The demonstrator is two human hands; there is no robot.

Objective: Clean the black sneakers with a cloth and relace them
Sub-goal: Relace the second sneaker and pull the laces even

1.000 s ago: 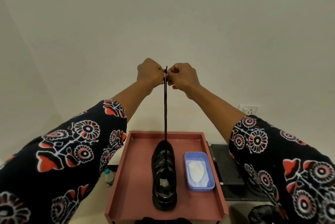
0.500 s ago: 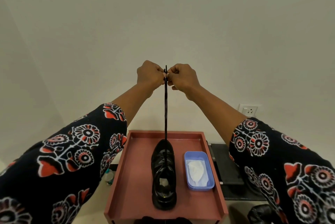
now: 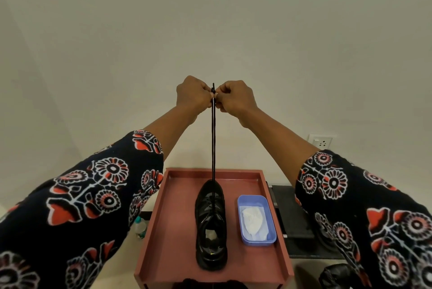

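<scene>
A black sneaker (image 3: 211, 225) lies toe-away in the middle of a pink tray (image 3: 168, 223). Its black lace (image 3: 213, 143) runs straight up from the eyelets, both strands together and taut. My left hand (image 3: 192, 95) and my right hand (image 3: 233, 98) are raised side by side high above the shoe, knuckles almost touching. Each pinches the lace ends between thumb and fingers. A white cloth (image 3: 253, 220) lies in a blue tub (image 3: 256, 219) just right of the sneaker.
A small bottle (image 3: 140, 226) stands on the floor left of the tray. A black shelf (image 3: 294, 216) sits right of it, below a wall socket (image 3: 320, 141). Dark objects (image 3: 334, 277) lie at the lower right and under the tray's front edge.
Both hands have drifted slightly lower together with the lace ends; the lace stays taut and the sneaker has not moved.
</scene>
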